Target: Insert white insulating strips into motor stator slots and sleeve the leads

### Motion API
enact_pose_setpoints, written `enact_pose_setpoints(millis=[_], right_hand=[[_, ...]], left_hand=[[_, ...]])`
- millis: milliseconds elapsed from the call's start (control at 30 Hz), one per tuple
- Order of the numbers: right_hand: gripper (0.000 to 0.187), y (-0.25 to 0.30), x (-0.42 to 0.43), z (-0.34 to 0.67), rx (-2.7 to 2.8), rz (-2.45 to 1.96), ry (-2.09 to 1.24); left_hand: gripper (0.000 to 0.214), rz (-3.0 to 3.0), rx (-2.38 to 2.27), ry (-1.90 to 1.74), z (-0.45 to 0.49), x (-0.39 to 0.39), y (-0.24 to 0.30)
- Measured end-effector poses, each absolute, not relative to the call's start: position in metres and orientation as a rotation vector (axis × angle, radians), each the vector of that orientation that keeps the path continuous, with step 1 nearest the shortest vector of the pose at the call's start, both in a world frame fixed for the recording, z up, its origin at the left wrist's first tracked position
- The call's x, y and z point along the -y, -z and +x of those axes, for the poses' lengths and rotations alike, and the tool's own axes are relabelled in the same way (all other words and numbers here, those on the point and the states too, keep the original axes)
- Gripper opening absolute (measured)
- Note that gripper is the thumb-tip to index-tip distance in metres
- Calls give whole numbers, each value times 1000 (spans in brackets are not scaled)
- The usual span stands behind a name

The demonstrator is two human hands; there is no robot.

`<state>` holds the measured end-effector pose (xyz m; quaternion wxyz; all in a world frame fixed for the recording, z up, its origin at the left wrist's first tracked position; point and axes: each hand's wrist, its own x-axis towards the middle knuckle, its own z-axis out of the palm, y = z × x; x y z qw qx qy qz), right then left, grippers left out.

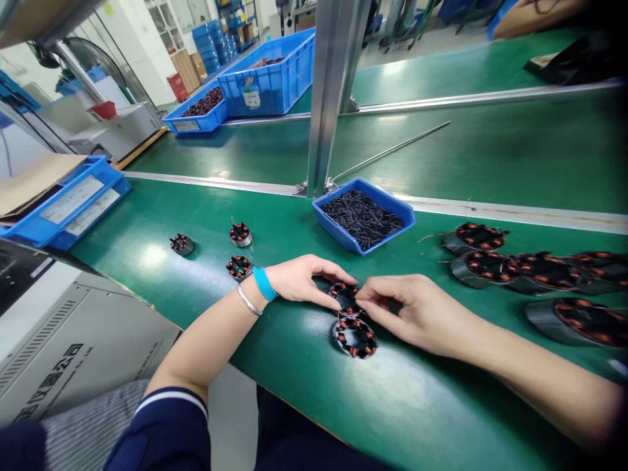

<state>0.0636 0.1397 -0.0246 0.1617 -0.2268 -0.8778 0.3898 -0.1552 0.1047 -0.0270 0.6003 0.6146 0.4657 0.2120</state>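
Near the middle of the green bench, my left hand (309, 280) grips a wound motor stator (346, 296), a ring with copper coils and black insulation. My right hand (405, 306) is at the same stator's right side, thumb and fingertips pinched together; what lies between them is too small to name. A second stator (355, 338) lies flat just in front, touching or almost touching the held one. Behind my hands stands a blue bin (363, 216) full of short black tubes.
Three stators (240, 234) sit at the left, and several more stators (490, 265) cluster at the right. A metal post (326, 98) rises behind the bin, with a thin rod (392, 152) beside it. Blue crates (275, 78) stand farther back; stacked trays (73, 203) are at left.
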Motion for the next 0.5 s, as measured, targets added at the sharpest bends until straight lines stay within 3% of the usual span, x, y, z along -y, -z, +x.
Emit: enact_pose_setpoints(millis=[233, 367, 433, 500], right_hand=[[11, 39, -131, 50, 2045, -1044, -1469], [4, 56, -123, 40, 1870, -1120, -1397], [5, 60, -121, 34, 1836, -1147, -1303], [7, 56, -120, 35, 1832, -1153, -1215]], left_hand=[[53, 1481, -1051, -521, -159, -105, 36], [55, 1568, -1088, -501, -157, -102, 30], [66, 1624, -1096, -509, -153, -94, 23], [101, 1748, -1092, -480, -146, -84, 18]])
